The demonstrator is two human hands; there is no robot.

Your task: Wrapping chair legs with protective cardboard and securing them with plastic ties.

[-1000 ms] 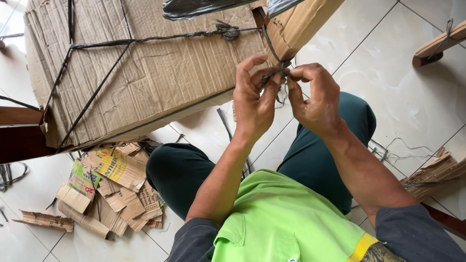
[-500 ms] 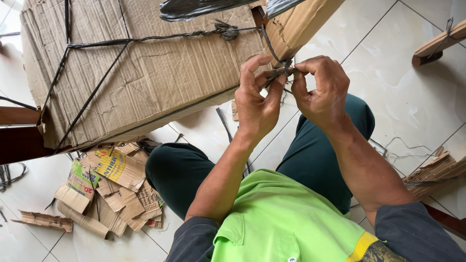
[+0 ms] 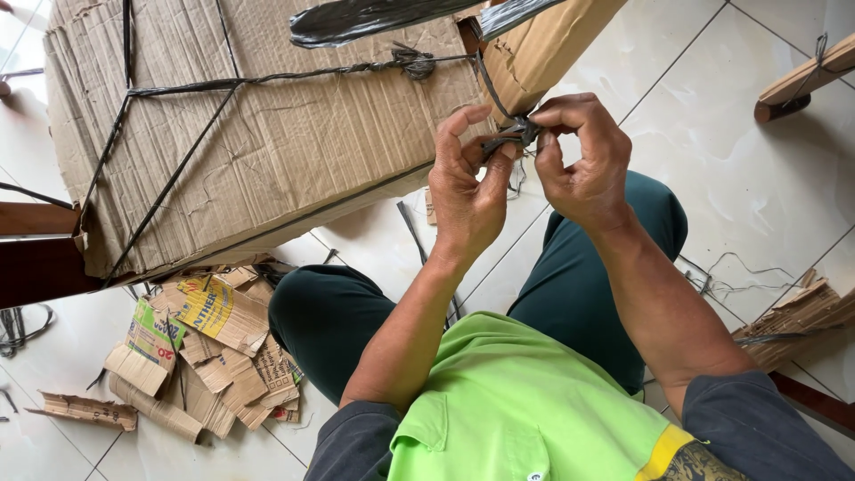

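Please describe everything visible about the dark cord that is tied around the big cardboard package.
The thin dark twisted cord crosses the creased brown cardboard package in straight, taut lines that meet at its left side. A knot sits near the top edge. One strand runs down over the package corner to a small bundle pinched between the left hand and the right hand, above the white tiled floor.

Large brown cardboard package (image 3: 267, 134) lying tilted at upper left, bound with dark cord (image 3: 267, 78), torn carton scraps (image 3: 196, 347) with yellow and green printed panels piling on floor below it.
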